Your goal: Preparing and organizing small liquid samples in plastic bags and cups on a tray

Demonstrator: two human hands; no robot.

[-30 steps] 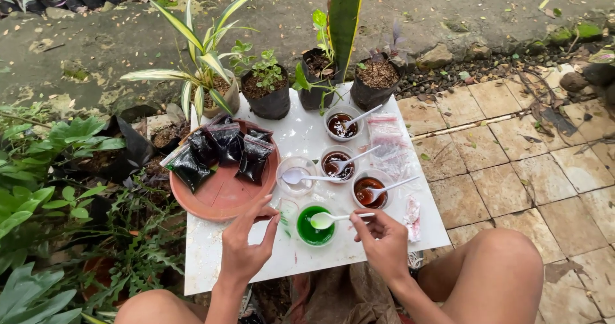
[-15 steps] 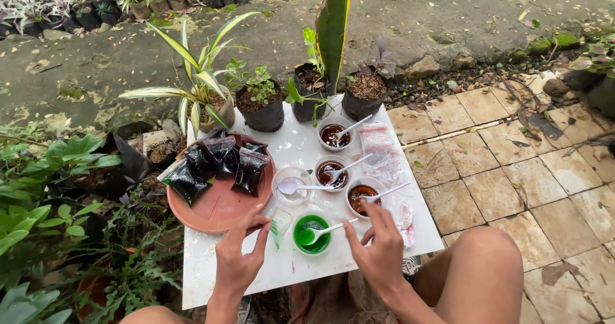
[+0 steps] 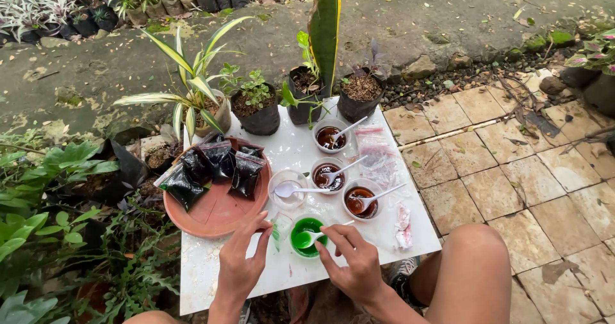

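Right hand [image 3: 356, 266] pinched on white spoon [image 3: 315, 235] in green-liquid cup [image 3: 308, 237], left hand [image 3: 243, 260] fingers spread, touching small clear bag [image 3: 279, 225], beside terracotta tray [image 3: 218, 210]

Both forearms reach up from the lower edge of the frame. The left hand [image 3: 242, 266] is lower centre-left, fingers loosely spread. The right hand [image 3: 351, 265] is lower centre, fingertips pinched together.

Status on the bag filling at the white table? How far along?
Done: four dark filled bags lie on the round tray. In hand: right hand holds the spoon in the green cup; left hand touches a small clear bag. Left: three cups of brown liquid remain full, empty bags beside them.
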